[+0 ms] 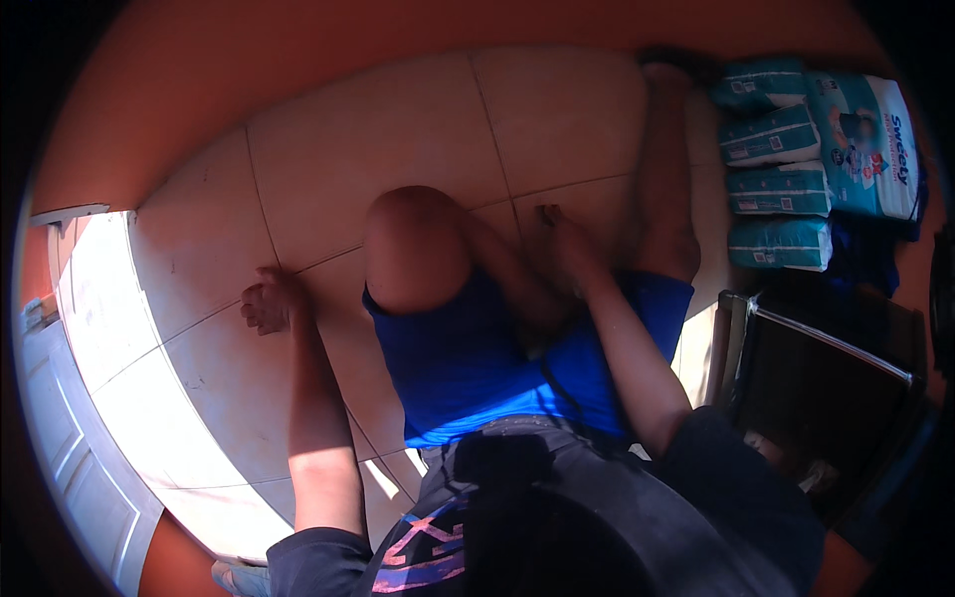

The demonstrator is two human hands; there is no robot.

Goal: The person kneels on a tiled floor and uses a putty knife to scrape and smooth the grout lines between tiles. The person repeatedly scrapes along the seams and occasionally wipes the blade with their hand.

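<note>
My left hand point(269, 302) is over the tiled floor to the left of my bent knee point(418, 244). Its fingers are loosely curled with the thumb apart, and nothing shows in it. Between my legs, my right hand point(575, 254) reaches forward, low over the tiles. Its fingers are closed, with a small dark thing point(547, 213) at their tips, too dim to make out. Blue shorts point(458, 348) cover my thighs, and my other leg point(665, 169) stretches forward on the right.
Teal diaper packs point(781, 189) are stacked at the far right, beside a larger white-and-teal pack point(865, 139). Nearer stands a dark box-like piece with a shiny edge point(836, 343). An orange wall point(398, 45) borders the tiles point(368, 129). At left are a white panelled door point(85, 438) and bright sunlight.
</note>
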